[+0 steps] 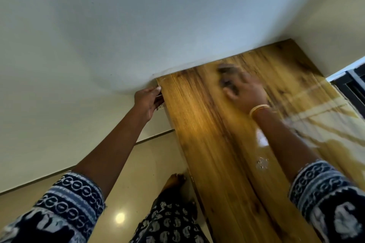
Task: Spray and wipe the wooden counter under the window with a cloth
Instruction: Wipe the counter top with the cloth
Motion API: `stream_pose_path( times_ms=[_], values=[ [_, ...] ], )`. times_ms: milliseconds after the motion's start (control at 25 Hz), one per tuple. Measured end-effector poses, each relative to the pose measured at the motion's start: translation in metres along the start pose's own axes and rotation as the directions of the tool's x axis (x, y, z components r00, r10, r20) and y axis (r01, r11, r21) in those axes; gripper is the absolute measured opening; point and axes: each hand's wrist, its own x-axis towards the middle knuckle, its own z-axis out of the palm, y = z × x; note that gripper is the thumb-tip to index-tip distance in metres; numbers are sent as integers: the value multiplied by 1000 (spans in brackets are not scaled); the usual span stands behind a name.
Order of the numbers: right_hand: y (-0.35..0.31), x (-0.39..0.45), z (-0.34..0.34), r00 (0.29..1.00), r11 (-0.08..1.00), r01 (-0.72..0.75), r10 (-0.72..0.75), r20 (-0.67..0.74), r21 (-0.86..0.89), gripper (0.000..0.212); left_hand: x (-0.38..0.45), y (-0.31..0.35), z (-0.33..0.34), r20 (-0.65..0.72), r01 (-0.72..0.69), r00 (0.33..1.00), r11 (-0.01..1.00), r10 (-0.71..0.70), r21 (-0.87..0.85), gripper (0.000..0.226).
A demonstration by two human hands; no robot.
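Note:
The glossy wooden counter [207, 134] runs from the near right up to the white wall. My right hand [245, 90], blurred by motion, lies flat on the far part of the counter with its fingers spread over a dark cloth [227, 73] and presses it onto the wood. My left hand [148, 102] reaches to the counter's far left corner, its fingers curled round the counter's edge. A small white thing by those fingers is too unclear to name. Small white wet specks [261, 162] sit on the wood beside my right forearm. No spray bottle is in view.
A white wall [138, 25] closes off the counter's far end. A dark window frame [351, 83] stands at the right. Beige floor tiles [138, 173] lie left of the counter, with my bare foot [173, 180] close to its base.

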Motion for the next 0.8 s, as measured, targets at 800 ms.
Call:
stream_pose_path(
  times_ms=[800],
  values=[
    [96,-73,-25,827,824,-559,562,-12,93,56,-23,-21,-15,196,-334,942,831,273,445,55]
  ],
)
